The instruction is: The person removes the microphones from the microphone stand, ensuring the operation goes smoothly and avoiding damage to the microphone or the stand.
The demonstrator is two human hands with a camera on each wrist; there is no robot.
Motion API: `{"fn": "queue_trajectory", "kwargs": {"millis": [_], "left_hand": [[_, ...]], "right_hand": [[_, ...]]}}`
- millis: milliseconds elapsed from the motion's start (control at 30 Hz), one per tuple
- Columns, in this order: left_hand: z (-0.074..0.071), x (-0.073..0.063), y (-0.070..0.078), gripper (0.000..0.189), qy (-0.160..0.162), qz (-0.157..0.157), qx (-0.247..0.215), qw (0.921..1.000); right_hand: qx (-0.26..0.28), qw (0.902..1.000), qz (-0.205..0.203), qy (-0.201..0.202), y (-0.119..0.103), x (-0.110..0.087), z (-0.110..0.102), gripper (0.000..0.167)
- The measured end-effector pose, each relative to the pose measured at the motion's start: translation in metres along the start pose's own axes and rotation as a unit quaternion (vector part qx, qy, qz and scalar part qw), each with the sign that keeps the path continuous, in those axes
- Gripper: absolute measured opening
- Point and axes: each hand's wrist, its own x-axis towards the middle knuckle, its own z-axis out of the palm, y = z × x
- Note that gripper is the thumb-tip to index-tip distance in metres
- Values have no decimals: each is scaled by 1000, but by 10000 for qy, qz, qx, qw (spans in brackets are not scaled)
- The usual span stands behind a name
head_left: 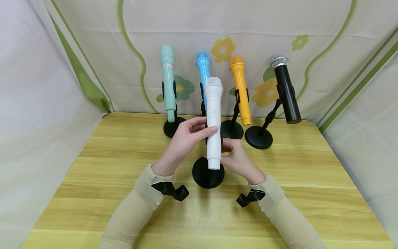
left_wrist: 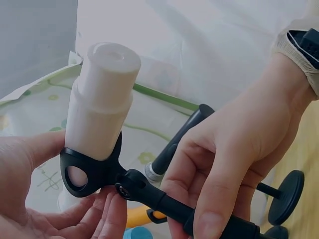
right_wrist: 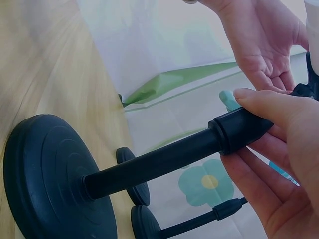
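Note:
A white microphone [head_left: 213, 110] sits tilted in the black clip [left_wrist: 107, 172] of a desk stand [right_wrist: 154, 167], its head pointing up and away. My left hand [head_left: 183, 143] holds the microphone and clip, thumb across the white body and fingers behind. Lower down, my right hand [head_left: 238, 157] grips the stand's neck at the thick collar [right_wrist: 239, 132], thumb on one side and fingers on the other. The round black base [head_left: 207, 178] of this stand rests on the table. In the head view the microphone covers most of the neck and some fingertips.
Behind, a mint microphone [head_left: 169, 83], a blue microphone [head_left: 204, 67], an orange microphone [head_left: 240, 77] and a black microphone [head_left: 286, 90] stand in black holders along the back of the wooden table [head_left: 102, 190]. A flowered curtain [head_left: 255, 20] hangs behind them.

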Motion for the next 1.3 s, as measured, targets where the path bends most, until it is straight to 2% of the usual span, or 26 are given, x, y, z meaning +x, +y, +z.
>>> {"fn": "queue_trajectory", "kwargs": {"millis": [133,667,833,1100,1300], "left_hand": [[2,-2,0,40,-25,-2,169,9999],[-1,-8,-1,39,-194,524,414,9976],[-2,-10,-2,38,-280,819,411,9954],[-2,-16,-9,42,-421,1551,473,9859],[-1,-14,-11,40,-335,1636,506,9847]], "right_hand": [[35,10000,10,44,1,-1,0,29],[-71,10000,30,-22,0,-1,-1,32],[-74,10000,17,-16,2,-1,-1,29],[-74,9999,77,20,1,-1,-2,28],[-30,9999,129,17,-1,-1,-2,27]]}}
